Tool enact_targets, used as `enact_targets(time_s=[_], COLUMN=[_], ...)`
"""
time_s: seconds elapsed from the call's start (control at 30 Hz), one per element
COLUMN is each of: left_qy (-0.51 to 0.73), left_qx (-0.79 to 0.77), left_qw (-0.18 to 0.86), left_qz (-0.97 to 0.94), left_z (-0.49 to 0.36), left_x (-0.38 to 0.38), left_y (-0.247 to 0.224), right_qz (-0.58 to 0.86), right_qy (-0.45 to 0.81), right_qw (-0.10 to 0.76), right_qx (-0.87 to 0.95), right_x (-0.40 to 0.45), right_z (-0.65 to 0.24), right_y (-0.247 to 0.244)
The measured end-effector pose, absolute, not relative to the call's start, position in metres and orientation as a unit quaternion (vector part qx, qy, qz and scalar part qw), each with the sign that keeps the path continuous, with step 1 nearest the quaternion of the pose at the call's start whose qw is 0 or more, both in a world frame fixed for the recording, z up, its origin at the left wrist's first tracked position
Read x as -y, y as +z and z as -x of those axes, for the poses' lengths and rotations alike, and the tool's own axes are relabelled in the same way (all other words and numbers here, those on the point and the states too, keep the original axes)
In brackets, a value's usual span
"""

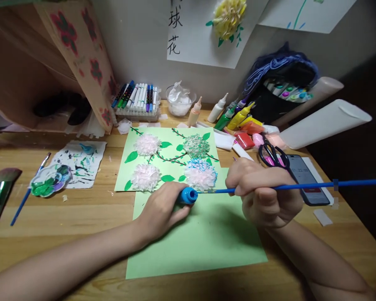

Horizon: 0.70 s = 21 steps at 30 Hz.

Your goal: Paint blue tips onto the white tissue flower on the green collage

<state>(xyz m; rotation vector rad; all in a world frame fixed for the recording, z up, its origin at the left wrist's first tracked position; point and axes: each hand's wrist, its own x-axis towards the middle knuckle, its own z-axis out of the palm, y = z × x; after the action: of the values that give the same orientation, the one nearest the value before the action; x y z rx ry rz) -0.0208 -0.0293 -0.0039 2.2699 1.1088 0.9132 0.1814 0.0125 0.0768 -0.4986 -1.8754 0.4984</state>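
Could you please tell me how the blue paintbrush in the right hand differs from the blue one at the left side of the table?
The held paintbrush is gripped by the right hand; the other paintbrush lies beside the paint palette.
The held paintbrush runs nearly level across the view; the other paintbrush slants.
The held paintbrush has its tip at the blue bottle; the other paintbrush points away from the person.
Both have blue handles.

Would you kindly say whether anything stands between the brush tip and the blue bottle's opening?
Nothing visible does: the right hand holds the blue brush with its tip at the opening of the blue bottle, in the left hand.
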Motion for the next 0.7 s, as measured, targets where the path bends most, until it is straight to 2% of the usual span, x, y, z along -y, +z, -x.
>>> enact_targets(time_s=[0.13, 0.4, 0.57, 0.7], left_qy=[0.338, 0.328, 0.329, 0.331], left_qx=[-0.401, -0.406, -0.405, -0.405], left_qw=[0.218, 0.212, 0.212, 0.217], left_qz=[-0.823, -0.826, -0.827, -0.824], left_z=[0.0198, 0.0202, 0.0196, 0.0195], left_x=[0.0296, 0.0304, 0.0297, 0.0296], left_y=[-0.0018, -0.0017, -0.0014, -0.0012], right_qz=[0.186, 0.194, 0.192, 0.204], right_qy=[0.18, 0.159, 0.156, 0.177], right_qw=[0.561, 0.517, 0.538, 0.519], right_qx=[0.787, 0.818, 0.806, 0.811], right_x=[-0.0141, -0.0114, -0.0127, -0.0163], right_z=[-0.179, -0.1797, -0.1801, -0.1816], right_y=[0.0766, 0.0777, 0.0799, 0.0812])
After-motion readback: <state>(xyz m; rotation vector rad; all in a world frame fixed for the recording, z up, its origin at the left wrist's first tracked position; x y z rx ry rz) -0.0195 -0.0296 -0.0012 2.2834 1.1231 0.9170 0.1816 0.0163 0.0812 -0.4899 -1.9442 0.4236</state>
